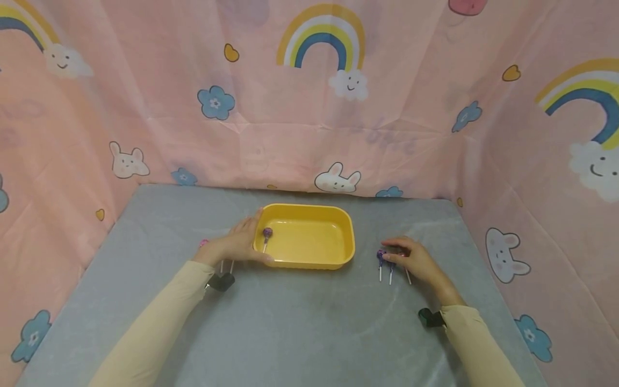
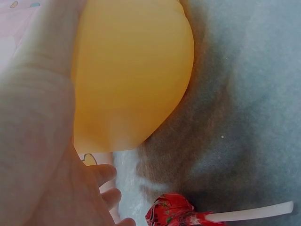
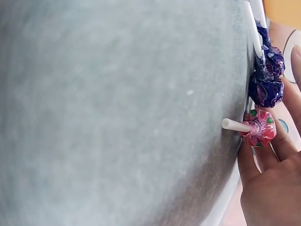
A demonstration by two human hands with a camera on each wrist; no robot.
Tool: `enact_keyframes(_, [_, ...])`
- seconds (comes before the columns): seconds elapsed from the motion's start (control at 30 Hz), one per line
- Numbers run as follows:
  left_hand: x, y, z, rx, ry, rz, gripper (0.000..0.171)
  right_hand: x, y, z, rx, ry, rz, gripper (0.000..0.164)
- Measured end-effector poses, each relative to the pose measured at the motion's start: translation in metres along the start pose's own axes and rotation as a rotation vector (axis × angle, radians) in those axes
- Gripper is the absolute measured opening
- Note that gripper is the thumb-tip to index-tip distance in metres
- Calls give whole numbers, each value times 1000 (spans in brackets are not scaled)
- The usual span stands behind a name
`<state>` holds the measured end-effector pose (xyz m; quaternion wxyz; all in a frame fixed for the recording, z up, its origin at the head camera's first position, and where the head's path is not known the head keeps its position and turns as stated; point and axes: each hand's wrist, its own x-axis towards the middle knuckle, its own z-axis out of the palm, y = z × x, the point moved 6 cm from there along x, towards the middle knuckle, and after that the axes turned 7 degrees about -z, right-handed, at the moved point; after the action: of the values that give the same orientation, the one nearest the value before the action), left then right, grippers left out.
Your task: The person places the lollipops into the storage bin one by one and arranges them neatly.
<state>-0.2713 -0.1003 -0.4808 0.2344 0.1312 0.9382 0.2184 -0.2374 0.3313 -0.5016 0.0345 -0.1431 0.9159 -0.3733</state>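
My left hand [image 1: 237,242] holds the left end of a yellow plastic box [image 1: 304,263], thumb along the front side and fingers toward the back corner. Inside the box, a purple-wrapped lollipop [image 1: 267,233] leans near the left wall. Beside that hand lie more lollipops, partly hidden; a pink one [image 1: 204,243] peeks out, and the left wrist view has a red lollipop [image 2: 171,209] near the fingers. Right of the box, my right hand [image 1: 415,260] reaches over two purple lollipops [image 3: 267,92] and a pink lollipop [image 3: 261,128], its fingers extended behind them and thumb apart.
A grey cloth-covered table [image 1: 309,328] spreads under everything. Pink printed curtain [image 1: 271,145] encloses the back and both sides. A dark wrist camera [image 1: 221,282] is strapped at the left wrist, another dark wrist camera [image 1: 430,317] at the right.
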Motion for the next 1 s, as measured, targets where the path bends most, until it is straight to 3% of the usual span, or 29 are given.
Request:
enact_keyframes(0.5, [3, -1, 0, 4, 7, 1, 144, 1, 8, 2, 50, -13, 13, 46])
enact_keyframes(1.0, [1, 0, 0, 9, 11, 5, 143, -1, 2, 5, 3, -18, -26, 41])
